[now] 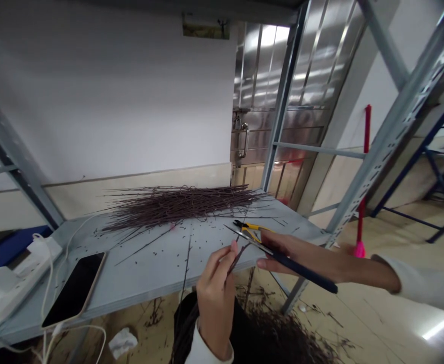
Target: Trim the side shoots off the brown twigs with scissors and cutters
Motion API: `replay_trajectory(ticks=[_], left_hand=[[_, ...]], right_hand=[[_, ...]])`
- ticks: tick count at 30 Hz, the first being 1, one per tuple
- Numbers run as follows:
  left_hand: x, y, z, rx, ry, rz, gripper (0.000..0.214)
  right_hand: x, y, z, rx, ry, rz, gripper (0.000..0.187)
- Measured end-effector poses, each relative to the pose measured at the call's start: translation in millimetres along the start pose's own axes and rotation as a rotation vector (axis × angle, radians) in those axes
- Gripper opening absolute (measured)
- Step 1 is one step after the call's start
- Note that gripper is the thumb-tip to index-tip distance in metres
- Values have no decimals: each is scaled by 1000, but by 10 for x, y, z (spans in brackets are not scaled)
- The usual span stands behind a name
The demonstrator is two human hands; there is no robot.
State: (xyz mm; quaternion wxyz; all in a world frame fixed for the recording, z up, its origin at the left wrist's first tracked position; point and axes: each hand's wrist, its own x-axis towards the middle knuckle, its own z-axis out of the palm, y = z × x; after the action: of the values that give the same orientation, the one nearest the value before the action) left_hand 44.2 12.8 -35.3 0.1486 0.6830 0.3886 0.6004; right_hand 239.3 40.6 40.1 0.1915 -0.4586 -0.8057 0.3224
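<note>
My left hand [216,290] is closed, fingers pinching a few thin dark twigs [240,257] in front of the shelf's edge. My right hand [292,250] grips shears [301,270] with a long dark-blue handle. Their pointed metal blades reach left, just above my left fingertips and close to the twig ends. Behind the blades, yellow-handled cutting pliers [250,226] lie on the grey shelf [157,260]. A large heap of thin dark twigs [184,202] stretches along the back of that shelf.
A phone [76,288] and a white power strip [20,280] with cables lie at the shelf's left. Small dark bits are scattered across the surface. Metal shelf posts [278,106] stand beyond. Below, twig scraps [282,328] and crumpled white paper [122,343] lie low down.
</note>
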Motion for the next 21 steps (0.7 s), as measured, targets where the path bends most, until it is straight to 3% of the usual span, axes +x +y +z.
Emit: replay_trajectory(ticks=[9, 13, 21], left_hand=[[46, -58, 5, -85, -30, -65, 29], [132, -63, -52, -183, -34, -137, 21], [214, -78, -155, -571, -193, -477, 24]], right_hand=[[-24, 21, -55, -220, 89, 59, 40], [-22, 19, -61, -180, 84, 42, 40], [47, 19, 41, -215, 100, -52, 36]])
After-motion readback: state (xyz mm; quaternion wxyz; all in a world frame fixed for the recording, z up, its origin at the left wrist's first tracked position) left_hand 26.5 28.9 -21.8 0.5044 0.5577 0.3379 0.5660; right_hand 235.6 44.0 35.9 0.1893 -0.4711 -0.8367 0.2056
